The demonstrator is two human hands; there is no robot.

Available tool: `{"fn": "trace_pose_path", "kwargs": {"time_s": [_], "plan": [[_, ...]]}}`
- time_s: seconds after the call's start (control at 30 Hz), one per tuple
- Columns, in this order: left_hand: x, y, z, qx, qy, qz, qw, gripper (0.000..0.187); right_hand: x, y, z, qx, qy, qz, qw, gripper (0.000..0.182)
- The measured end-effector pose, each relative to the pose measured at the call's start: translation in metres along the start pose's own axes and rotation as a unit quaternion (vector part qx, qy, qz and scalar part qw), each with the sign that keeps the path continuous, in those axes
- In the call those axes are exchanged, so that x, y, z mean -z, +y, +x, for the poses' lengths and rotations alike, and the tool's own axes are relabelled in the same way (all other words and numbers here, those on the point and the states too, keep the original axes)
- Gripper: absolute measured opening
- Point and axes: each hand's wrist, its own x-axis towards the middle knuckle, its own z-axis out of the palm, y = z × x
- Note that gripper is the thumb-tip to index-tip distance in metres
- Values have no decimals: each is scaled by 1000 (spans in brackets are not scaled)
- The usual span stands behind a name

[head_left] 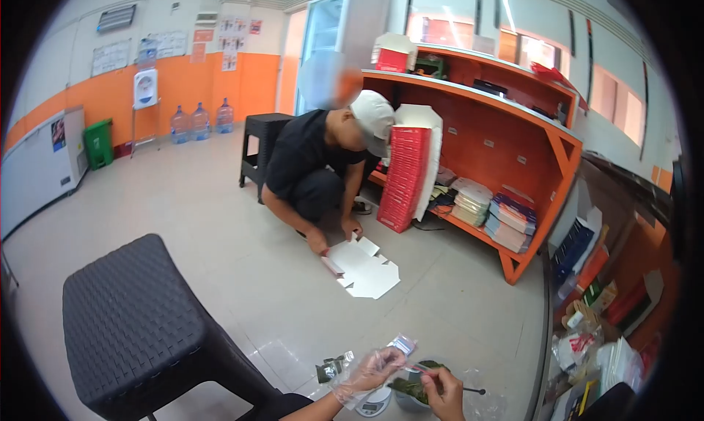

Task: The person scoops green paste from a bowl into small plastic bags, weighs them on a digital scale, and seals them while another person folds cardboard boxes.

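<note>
My left hand (pixel 375 371), in a clear plastic glove, has its fingers closed on a small clear plastic bag (pixel 416 367) with a reddish edge. My bare right hand (pixel 443 394) pinches the other side of it. Just under both hands stands a tub of dark green leafy stuff (pixel 411 386). A thin black handle (pixel 475 390) sticks out to the right of my right hand. Below my left hand sits a white kitchen scale (pixel 374 403), partly hidden. Packets with dark green contents (pixel 334 367) lie left of the glove, and a pale printed packet (pixel 402 343) lies beyond it.
A co-worker (pixel 315 157) squats ahead, both hands on a flat white carton (pixel 363 267) on the floor. Behind rises a tall stack of red boxes (pixel 405 179) beside an orange shelf unit (pixel 539 245). A black stool (pixel 136 318) stands at left, cluttered shelving (pixel 587 311) at right.
</note>
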Motion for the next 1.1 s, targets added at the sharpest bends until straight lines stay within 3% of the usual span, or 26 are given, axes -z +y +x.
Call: {"fn": "trace_pose_path", "kwargs": {"time_s": [0.07, 0.17, 0.27, 0.33, 0.4, 0.43, 0.53, 0.6, 0.67, 0.7, 0.77, 0.8, 0.83, 0.87, 0.9, 0.93, 0.97, 1.03, 1.1], "plan": [[9, -1, -2, -16, -11, 4, 1000, 9, -4, -16, 3, -14, -2, 10, 1000, 14], [0, 30, -5, 73, -35, -112, 990, 15, -9, -32, 10, -7, 38, 9, 999, 13], [-5, 20, -4, 49, -42, -84, 994, 15, -15, -37, 13, -20, 7, 25, 999, 11], [-5, 30, -8, 92, -25, -87, 992, 15, -20, -49, 19, -21, 11, 27, 999, 10], [0, 40, -6, 76, -10, 33, 996, 15, -20, -53, 17, -22, 43, 6, 999, 9], [0, 38, -5, 6, -12, 66, 998, 13, -21, -49, 15, -16, 46, 3, 999, 9], [13, 25, -2, 61, -8, 89, 994, 11, -22, -40, 10, -20, 41, 3, 999, 9], [17, 40, 2, 47, 14, 146, 988, 11, -26, -38, 6, -57, 64, 27, 996, 11], [21, 44, 3, -78, 30, 315, 945, 11, -34, -30, 7, -101, 71, 27, 992, 12], [26, 39, 4, -129, 45, 352, 926, 9, -36, -30, 10, -77, 77, -1, 994, 11], [64, -5, 2, -141, 157, 555, 805, 10, -43, -11, 1, -78, 102, -13, 992, 10], [72, 23, 1, -100, 241, 379, 888, 8, -39, -20, 4, -108, 95, -17, 989, 10], [92, 26, 5, -87, 326, 222, 915, 8, -41, -21, 5, -119, 67, -24, 990, 10], [97, 44, 7, -109, 434, 55, 893, 13, -48, -17, -1, -130, 39, -28, 990, 10], [104, 51, 6, -111, 499, -1, 860, 12, -57, -11, -12, -149, 36, -26, 988, 10], [110, 54, 4, -117, 558, -56, 819, 13, -69, -4, -21, -164, -43, -14, 985, 10], [113, 51, 1, -109, 554, -50, 824, 13, -82, 3, -28, -173, -121, -1, 978, 10], [119, 44, -1, -79, 597, -165, 781, 14, -111, 12, -40, -273, -168, 70, 945, 13], [133, 29, -2, -74, 559, -211, 798, 16, -149, 35, -48, -384, -158, 270, 868, 17]]}}
